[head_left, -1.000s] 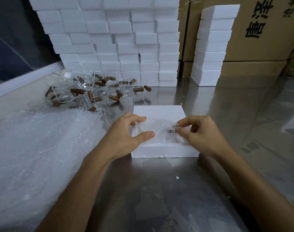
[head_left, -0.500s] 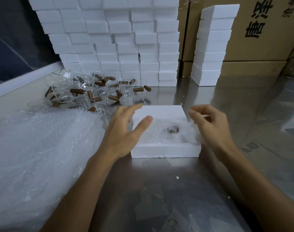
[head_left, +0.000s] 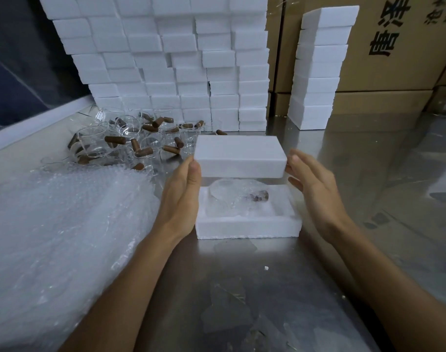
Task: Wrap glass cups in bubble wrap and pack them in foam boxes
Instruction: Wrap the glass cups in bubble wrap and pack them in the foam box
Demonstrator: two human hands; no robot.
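On the steel table (head_left: 356, 199), centre of view: an open foam box base (head_left: 247, 227) with a bubble-wrapped glass cup (head_left: 232, 196) lying in its hollow, a brown handle end showing through the wrap at the right. Held just above it — a white foam lid (head_left: 239, 156), level, not touching the base.

Left hand (head_left: 183, 199) at the lid's left end, fingers nearly straight and upright, thumb tip pressed on the near left corner. Right hand (head_left: 316, 186) at the lid's right end, fingers straight and spread, fingertips against the end face. The lid is carried between the two flat hands rather than gripped by curled fingers.

Left of the box: a thick heap of bubble wrap (head_left: 59, 237), reaching the near edge of view. Behind it — a loose pile of unwrapped glass cups (head_left: 130, 141) with brown handles, some on their sides.

Back of table: a wall of stacked foam boxes (head_left: 171, 62), and a separate single column of foam boxes (head_left: 318, 69) to the right. Cardboard cartons (head_left: 394, 80) with black printed characters stand behind those. A small white foam crumb (head_left: 266, 268) lies on the table in front of the base.
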